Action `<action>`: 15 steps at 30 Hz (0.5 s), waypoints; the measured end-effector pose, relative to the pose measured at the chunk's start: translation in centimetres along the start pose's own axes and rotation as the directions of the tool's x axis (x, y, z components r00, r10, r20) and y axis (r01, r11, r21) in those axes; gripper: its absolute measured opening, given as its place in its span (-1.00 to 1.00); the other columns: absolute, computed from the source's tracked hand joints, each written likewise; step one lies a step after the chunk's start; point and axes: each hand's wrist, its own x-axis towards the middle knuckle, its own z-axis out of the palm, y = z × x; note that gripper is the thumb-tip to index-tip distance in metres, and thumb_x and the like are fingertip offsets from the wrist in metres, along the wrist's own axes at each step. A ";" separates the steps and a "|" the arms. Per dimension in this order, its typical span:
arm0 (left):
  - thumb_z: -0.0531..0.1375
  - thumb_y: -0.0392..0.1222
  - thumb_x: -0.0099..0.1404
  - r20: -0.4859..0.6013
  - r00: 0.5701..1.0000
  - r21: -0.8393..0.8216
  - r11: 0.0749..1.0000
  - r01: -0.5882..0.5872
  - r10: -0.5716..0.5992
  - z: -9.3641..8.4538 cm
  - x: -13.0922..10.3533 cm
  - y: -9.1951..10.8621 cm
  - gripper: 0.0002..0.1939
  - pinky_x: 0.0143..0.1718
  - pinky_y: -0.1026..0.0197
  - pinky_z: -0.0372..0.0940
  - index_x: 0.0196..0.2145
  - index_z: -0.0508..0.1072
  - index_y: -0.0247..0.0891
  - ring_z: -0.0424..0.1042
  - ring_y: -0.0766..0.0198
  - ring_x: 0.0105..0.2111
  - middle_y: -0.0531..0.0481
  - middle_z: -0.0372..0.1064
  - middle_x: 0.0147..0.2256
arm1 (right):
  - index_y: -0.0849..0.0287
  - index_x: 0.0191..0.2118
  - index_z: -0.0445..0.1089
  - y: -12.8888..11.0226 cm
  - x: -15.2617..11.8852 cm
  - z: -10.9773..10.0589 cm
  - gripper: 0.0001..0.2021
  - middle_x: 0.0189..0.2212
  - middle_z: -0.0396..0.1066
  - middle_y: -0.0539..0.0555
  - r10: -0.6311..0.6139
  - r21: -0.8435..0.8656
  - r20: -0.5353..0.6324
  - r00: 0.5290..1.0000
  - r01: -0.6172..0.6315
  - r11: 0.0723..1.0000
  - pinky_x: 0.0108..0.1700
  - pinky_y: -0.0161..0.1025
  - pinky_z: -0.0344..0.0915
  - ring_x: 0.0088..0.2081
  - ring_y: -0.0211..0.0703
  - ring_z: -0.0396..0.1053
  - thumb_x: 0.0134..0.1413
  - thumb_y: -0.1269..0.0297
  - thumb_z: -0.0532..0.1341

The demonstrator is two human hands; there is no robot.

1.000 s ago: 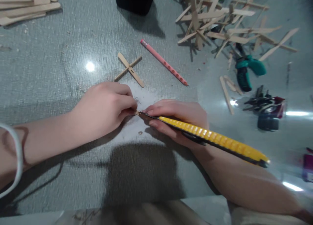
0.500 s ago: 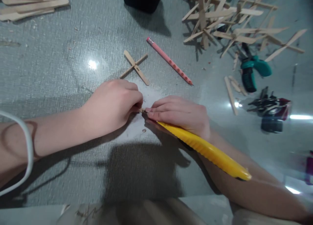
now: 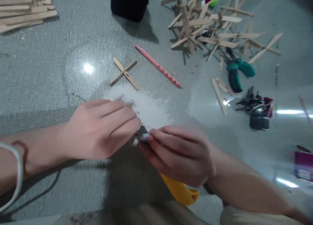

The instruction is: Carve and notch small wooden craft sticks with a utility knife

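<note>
My right hand is closed around a yellow-handled tool, whose dark tip points up and left between my hands. My left hand is pinched just left of that tip, on something small that its fingers mostly hide. Beyond my hands lies a cross of two wooden sticks, flat on the grey table. A pink pencil rests to the right of the cross. White powder covers the tabletop just past my fingers.
Crossed wooden sticks are heaped at the back right, near teal-handled pliers. Loose sticks lie stacked at the far left. A black container stands at the back. Dark tool parts sit at the right.
Both hands have moved nearer to my body. The yellow tool has turned, its handle now pointing more steeply down, and its dark tip shows. The view has shifted slightly, and more powder is visible.
</note>
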 end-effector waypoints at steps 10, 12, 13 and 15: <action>0.22 -0.41 0.45 -0.076 0.971 0.043 0.973 -0.226 0.229 -2.0 0.2 0.4 -0.75 -0.54 0.25 0.50 -0.37 0.61 -0.28 0.65 0.28 -0.35 0.00 0.65 -0.33 | 0.01 -0.50 0.53 0.0 0.6 -0.5 -0.77 -0.45 0.53 -0.16 -0.520 -0.322 -0.155 0.840 0.455 0.830 -0.23 -0.41 0.59 -0.23 -0.31 0.57 0.09 0.44 0.47; 0.24 -0.45 0.43 -0.075 0.951 0.095 0.952 -0.292 0.300 -2.3 0.3 0.5 -0.71 -0.56 0.28 0.49 -0.40 0.64 -0.21 0.66 0.28 -0.33 0.02 0.66 -0.33 | 0.06 -0.53 0.49 0.1 0.5 0.4 -0.73 -0.52 0.49 -0.16 -0.626 -0.354 -0.215 0.749 0.538 0.765 -0.28 -0.39 0.60 -0.29 -0.31 0.58 0.14 0.49 0.42; 0.24 -0.46 0.42 -0.074 0.943 0.113 0.942 -0.316 0.325 -2.3 0.4 0.6 -0.69 -0.56 0.29 0.50 -0.41 0.64 -0.18 0.66 0.29 -0.32 0.04 0.67 -0.33 | 0.08 -0.56 0.46 0.1 0.4 0.8 -0.69 -0.55 0.46 -0.16 -0.698 -0.383 -0.251 0.671 0.593 0.708 -0.33 -0.39 0.59 -0.33 -0.31 0.59 0.13 0.55 0.39; 0.23 -0.49 0.41 -0.076 0.932 0.126 0.930 -0.344 0.355 -2.2 0.6 0.6 -0.65 -0.55 0.30 0.51 -0.43 0.65 -0.14 0.66 0.30 -0.34 0.07 0.66 -0.35 | 0.13 -0.60 0.41 0.1 0.1 1.6 -0.64 -0.58 0.44 -0.17 -0.729 -0.442 -0.301 0.615 0.587 0.678 -0.39 -0.37 0.59 -0.36 -0.28 0.61 0.04 0.69 0.38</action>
